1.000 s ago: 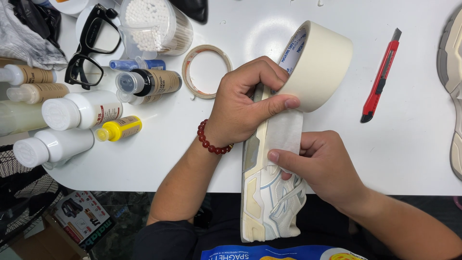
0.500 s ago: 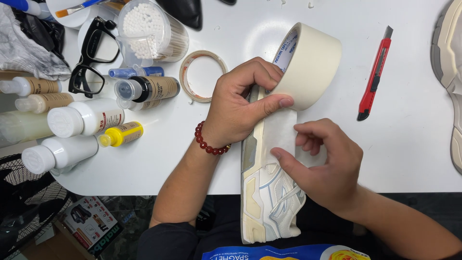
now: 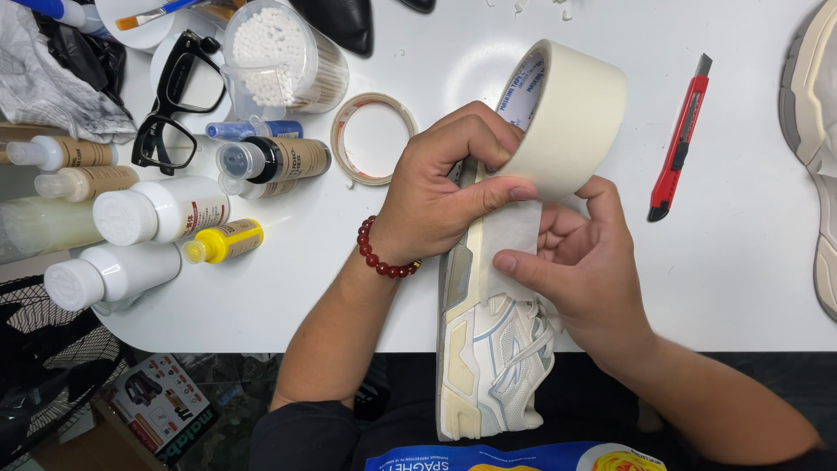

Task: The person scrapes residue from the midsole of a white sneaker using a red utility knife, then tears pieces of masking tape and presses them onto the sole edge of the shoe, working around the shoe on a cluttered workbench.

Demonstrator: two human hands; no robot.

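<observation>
White table (image 3: 418, 288) carries the work, seen from above, its near edge crossing the lower part of the view. Left hand (image 3: 436, 196), a red bead bracelet (image 3: 381, 253) at the wrist, is closed around a wide roll of cream masking tape (image 3: 571, 118), thumb and fingers clamped on its rim. Right hand (image 3: 588, 266) presses a loose strip of tape (image 3: 510, 240) with the thumb onto a white and pale blue sneaker (image 3: 488, 349), which lies on its side, overhanging the table edge toward the person's lap. Red utility knife (image 3: 678, 144) lies well apart to the right. Smaller tape ring (image 3: 344, 139) sits just left of the left hand. Further left stand black glasses (image 3: 179, 100), a tub of cotton swabs (image 3: 279, 57), white bottles (image 3: 157, 214) and a yellow bottle (image 3: 225, 242). Second shoe (image 3: 815, 157) shows at the right edge.
</observation>
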